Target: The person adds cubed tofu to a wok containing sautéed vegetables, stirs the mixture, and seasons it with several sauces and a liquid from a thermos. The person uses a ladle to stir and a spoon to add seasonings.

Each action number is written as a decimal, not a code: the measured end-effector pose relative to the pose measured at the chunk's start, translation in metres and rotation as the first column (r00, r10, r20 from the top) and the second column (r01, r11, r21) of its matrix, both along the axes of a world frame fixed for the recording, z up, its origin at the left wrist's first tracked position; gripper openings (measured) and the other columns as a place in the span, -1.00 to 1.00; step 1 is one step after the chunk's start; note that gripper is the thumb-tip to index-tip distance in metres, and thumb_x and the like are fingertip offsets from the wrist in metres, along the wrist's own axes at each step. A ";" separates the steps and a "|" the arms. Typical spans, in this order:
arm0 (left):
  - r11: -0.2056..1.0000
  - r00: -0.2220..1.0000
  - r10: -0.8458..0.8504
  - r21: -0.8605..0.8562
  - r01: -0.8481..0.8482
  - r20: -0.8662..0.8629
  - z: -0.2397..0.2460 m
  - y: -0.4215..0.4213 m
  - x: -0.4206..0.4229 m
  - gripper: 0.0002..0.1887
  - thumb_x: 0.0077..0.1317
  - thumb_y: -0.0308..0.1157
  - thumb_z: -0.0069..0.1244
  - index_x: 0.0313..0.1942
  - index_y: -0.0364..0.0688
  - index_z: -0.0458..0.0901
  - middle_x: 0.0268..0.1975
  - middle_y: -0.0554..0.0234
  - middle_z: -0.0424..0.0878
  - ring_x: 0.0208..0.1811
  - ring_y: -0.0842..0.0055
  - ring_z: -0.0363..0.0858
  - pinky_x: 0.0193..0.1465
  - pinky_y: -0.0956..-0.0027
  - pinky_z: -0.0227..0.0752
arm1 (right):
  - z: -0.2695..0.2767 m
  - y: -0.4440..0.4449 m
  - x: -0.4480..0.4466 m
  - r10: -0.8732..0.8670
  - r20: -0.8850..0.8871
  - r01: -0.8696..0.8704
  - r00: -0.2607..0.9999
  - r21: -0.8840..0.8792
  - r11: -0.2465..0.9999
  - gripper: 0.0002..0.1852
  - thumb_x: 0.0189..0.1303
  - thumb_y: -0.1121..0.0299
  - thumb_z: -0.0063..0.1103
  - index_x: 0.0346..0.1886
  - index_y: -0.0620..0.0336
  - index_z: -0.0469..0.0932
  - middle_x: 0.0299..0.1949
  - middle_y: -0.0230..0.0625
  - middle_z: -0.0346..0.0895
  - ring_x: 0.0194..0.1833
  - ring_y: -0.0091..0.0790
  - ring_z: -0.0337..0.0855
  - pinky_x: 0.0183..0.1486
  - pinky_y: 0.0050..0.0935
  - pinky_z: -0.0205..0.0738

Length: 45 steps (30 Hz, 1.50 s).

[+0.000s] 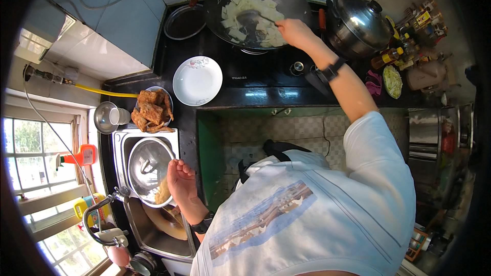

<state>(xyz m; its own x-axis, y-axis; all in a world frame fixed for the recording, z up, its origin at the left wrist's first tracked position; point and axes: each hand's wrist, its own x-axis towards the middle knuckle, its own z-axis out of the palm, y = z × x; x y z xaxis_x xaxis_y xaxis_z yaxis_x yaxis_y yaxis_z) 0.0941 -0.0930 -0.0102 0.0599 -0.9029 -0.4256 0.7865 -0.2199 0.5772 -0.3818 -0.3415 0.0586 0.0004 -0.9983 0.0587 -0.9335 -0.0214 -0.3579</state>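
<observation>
My right hand point(294, 33) grips the handle of a metal spatula point(251, 16), whose head lies among pale, flat-cut pieces of food point(237, 33) in a large dark wok point(295, 2). Light steam hangs over the wok, which sits on a black gas stove point(264, 73). My left hand point(181, 179) is raised beside the sink, fingers loosely curled, holding nothing that shows. Near it, a round glass lid point(147, 165) rests over the sink's upper part. A white plate point(197, 81) with a printed rim stands on the stove's left front.
A plate of browned fried pieces point(151, 111), white cups point(119, 116) and a steel bowl point(104, 118) stand left. A lidded steel pot point(356, 25) is right of the wok. Beyond are bottles point(387, 57) and shredded cabbage point(392, 81). A faucet point(92, 214) arches by the sink.
</observation>
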 end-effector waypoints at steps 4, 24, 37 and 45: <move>0.999 0.999 0.029 -0.029 -0.028 0.036 0.005 0.008 0.002 -0.84 0.50 -0.27 -0.07 -0.17 -0.14 0.55 -0.30 0.35 0.64 -0.40 0.61 0.49 -0.33 0.49 0.39 | -0.011 -0.037 -0.012 -0.163 0.167 0.184 0.972 -0.119 0.976 -0.67 0.37 0.25 0.04 0.07 0.16 0.64 -0.04 0.04 0.65 0.02 0.10 0.63 0.07 -0.07 0.52; 0.998 0.997 0.040 0.054 -0.043 0.064 0.003 0.002 0.000 -0.84 0.49 -0.26 -0.05 -0.19 -0.14 0.55 -0.30 0.36 0.63 -0.40 0.61 0.50 -0.34 0.49 0.38 | -0.006 -0.063 0.010 -0.110 0.297 0.141 0.949 -0.087 0.986 -0.62 0.28 0.23 0.10 0.12 0.10 0.63 0.05 -0.09 0.65 0.07 -0.03 0.64 0.15 -0.20 0.49; 0.994 0.996 0.079 0.067 -0.082 0.041 -0.006 0.012 0.005 -0.85 0.49 -0.29 -0.06 -0.20 -0.16 0.55 -0.31 0.35 0.63 -0.41 0.64 0.49 -0.36 0.53 0.38 | -0.003 -0.043 -0.086 -0.246 0.147 0.248 0.958 0.002 0.969 -0.69 0.31 0.28 0.13 0.00 0.25 0.66 -0.23 -0.12 0.71 -0.24 -0.15 0.71 -0.14 -0.26 0.54; 0.999 1.000 0.012 0.039 -0.013 0.025 0.000 0.000 -0.002 -0.84 0.49 -0.29 -0.06 -0.19 -0.17 0.55 -0.31 0.35 0.63 -0.41 0.62 0.49 -0.35 0.53 0.38 | 0.027 -0.017 -0.055 -0.151 0.311 0.017 0.938 0.396 0.918 -0.62 0.39 0.26 0.09 0.22 0.11 0.56 -0.46 -0.34 0.51 -0.66 -0.56 0.31 -0.63 -0.49 0.18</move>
